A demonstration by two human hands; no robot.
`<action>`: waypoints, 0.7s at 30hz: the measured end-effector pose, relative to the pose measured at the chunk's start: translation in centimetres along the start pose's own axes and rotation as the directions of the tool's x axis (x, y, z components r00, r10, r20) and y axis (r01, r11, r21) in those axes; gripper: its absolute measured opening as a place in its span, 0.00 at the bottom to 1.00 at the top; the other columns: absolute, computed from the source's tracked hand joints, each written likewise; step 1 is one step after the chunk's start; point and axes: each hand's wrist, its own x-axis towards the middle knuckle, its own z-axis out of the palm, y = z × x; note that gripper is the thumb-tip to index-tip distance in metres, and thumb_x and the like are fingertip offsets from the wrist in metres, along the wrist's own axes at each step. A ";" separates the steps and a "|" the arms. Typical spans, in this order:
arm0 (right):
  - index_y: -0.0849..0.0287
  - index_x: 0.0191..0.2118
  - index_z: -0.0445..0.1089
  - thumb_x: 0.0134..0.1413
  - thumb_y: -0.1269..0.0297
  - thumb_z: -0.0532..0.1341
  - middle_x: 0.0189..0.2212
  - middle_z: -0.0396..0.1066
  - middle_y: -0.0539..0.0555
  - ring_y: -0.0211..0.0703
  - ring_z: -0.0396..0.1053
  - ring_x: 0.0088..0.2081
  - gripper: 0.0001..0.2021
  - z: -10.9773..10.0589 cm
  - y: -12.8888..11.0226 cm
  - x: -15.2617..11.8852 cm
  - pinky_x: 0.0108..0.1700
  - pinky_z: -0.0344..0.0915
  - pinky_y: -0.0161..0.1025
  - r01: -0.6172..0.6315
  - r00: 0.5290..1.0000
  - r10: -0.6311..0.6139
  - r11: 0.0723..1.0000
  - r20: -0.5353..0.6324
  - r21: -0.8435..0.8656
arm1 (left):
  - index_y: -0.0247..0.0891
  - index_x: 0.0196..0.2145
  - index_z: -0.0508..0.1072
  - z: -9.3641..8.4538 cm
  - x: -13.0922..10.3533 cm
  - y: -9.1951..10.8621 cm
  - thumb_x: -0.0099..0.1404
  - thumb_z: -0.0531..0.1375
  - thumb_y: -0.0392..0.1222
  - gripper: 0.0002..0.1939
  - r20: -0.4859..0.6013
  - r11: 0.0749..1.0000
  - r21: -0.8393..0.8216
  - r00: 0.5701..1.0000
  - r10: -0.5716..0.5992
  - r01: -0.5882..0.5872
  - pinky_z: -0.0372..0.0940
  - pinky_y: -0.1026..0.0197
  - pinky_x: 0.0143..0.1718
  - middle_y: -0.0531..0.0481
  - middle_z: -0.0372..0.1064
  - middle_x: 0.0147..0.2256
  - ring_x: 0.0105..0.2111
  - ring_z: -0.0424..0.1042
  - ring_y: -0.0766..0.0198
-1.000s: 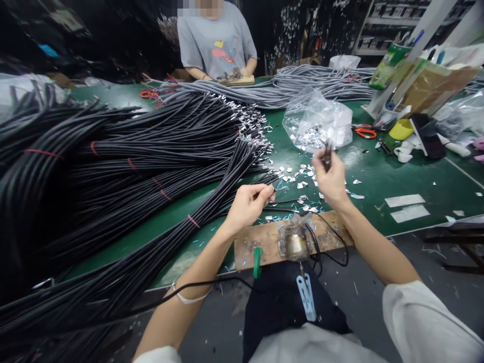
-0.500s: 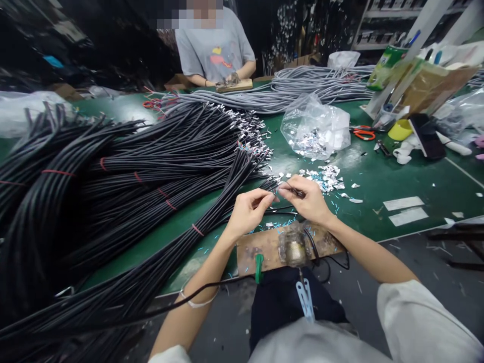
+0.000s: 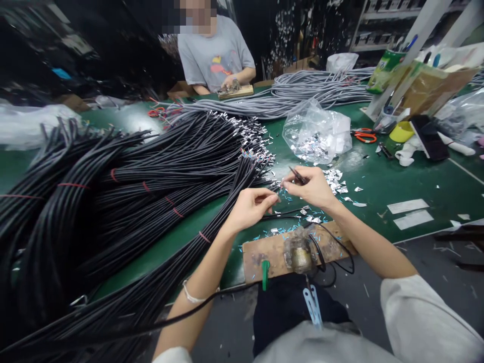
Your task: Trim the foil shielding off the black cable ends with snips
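Observation:
My left hand (image 3: 255, 207) is closed in a pinch over the workbench, beside the bundled black cables (image 3: 223, 212). What sits between its fingertips is too small to make out. A little higher and to the right, my right hand (image 3: 310, 187) is closed around dark tweezers (image 3: 298, 175), whose points aim up and left. A small gap separates the two hands. Beneath them lie loose black cable ends (image 3: 283, 216) with bits of foil and blue insulation scraps (image 3: 287, 227). Below these, a metal device (image 3: 300, 254) is mounted on a wooden board (image 3: 255, 259).
Large bundles of black cable (image 3: 124, 201) fill the left side. A clear plastic bag (image 3: 317, 133) holding foil scraps lies ahead, near orange-handled scissors (image 3: 365, 135) and a phone (image 3: 428, 137). Grey cables (image 3: 317, 85) lie farther back, and a co-worker (image 3: 217, 55) sits opposite.
My hands have drawn apart from where they met. The right hand has risen, and its tweezers now point up and left. The view has shifted slightly.

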 end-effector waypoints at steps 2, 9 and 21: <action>0.62 0.29 0.77 0.47 0.66 0.62 0.22 0.69 0.49 0.30 0.56 0.22 0.07 0.3 0.5 -0.3 0.24 0.52 0.32 -0.052 0.999 0.053 0.996 -0.012 0.079 | 0.31 0.30 0.75 0.3 -0.3 -0.3 0.60 0.59 0.50 0.16 -0.071 0.996 -0.085 0.997 -0.018 0.012 0.57 0.69 0.20 0.51 0.68 0.22 0.19 0.62 0.72; 0.62 0.32 0.77 0.52 0.64 0.61 0.24 0.71 0.51 0.32 0.60 0.23 0.09 0.4 0.7 -1.7 0.25 0.55 0.33 0.097 0.993 -0.103 0.990 0.058 0.099 | 0.31 0.30 0.76 1.2 -1.4 -0.5 0.59 0.61 0.48 0.14 -0.168 0.994 -0.113 0.986 -0.016 -0.003 0.59 0.70 0.21 0.49 0.72 0.25 0.21 0.65 0.71; 0.61 0.30 0.76 0.48 0.71 0.62 0.24 0.73 0.50 0.32 0.62 0.23 0.05 0.7 0.8 -2.2 0.26 0.58 0.33 0.121 0.992 -0.122 0.991 0.036 0.052 | 0.33 0.31 0.76 1.4 -2.0 -0.6 0.63 0.58 0.46 0.13 -0.178 0.996 -0.066 0.983 0.043 -0.056 0.66 0.67 0.29 0.47 0.74 0.29 0.27 0.71 0.67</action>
